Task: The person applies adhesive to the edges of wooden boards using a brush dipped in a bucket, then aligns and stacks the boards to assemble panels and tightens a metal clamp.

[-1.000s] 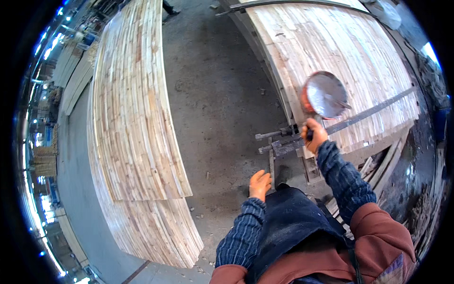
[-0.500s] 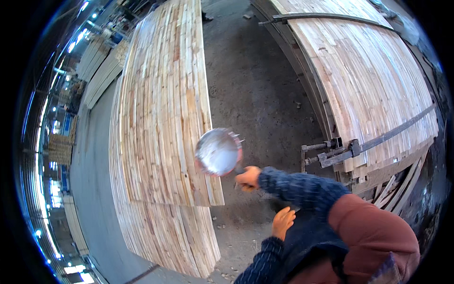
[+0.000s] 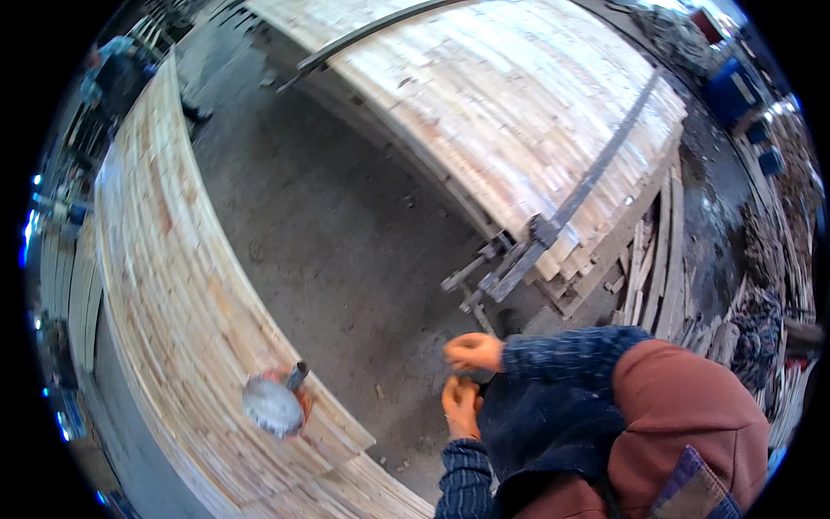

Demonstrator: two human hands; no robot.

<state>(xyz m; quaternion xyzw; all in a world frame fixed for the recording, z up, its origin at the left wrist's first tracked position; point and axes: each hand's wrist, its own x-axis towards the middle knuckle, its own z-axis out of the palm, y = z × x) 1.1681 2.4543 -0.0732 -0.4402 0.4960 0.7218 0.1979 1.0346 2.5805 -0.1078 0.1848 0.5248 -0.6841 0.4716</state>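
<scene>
My right hand and my left hand, both in orange gloves, are close together in front of my dark apron. The right hand's fingers are bent inward, and the left hand's are curled just below them. Whatever may be between them is too small or hidden to name. To the left, a round pan with a reddish rim, a short dark handle and whitish contents rests on the long wooden panel, near its edge. Neither hand touches the pan.
At the right stands a stack of wooden panels with metal bar clamps across it; clamp ends stick out over the grey floor. Loose wood strips lean beside it. Another person is at the far left, near the long panel.
My right hand has let go of the pan, which now rests on the left panel. Both hands have come together near my apron. The view has turned to the right.
</scene>
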